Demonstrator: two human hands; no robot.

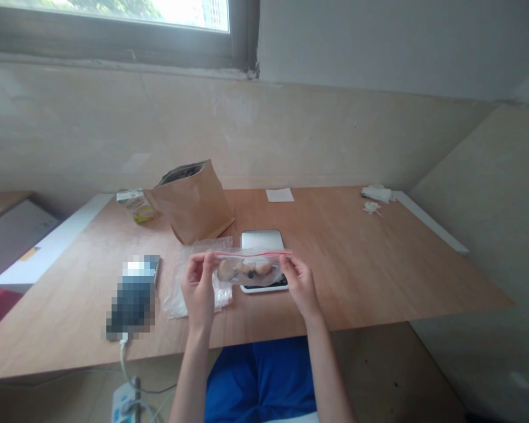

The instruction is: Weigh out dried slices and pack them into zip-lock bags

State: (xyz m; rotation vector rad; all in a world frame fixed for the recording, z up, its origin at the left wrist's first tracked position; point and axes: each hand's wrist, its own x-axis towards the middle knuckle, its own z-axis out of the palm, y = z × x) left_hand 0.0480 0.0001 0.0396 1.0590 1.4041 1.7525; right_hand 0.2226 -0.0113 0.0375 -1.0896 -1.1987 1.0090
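Observation:
My left hand (198,288) and my right hand (302,285) hold a clear zip-top bag (247,269) by its two ends, raised above the table. A red seal line runs along its upper edge. Inside lie several pale brown lumps, perhaps mushrooms, along with some dark bits. Just behind and below the bag sits a flat silver kitchen scale (263,241), partly hidden by it. Under my left hand lies a crumpled clear plastic bag (180,302).
On the wooden table (370,264) stand a brown paper bag (194,202) and a small carton (136,205). A pixelated dark object (132,299) lies at the left, with a cable running down to a power strip (123,402). White paper (280,195) and tissue (376,192) lie at the back.

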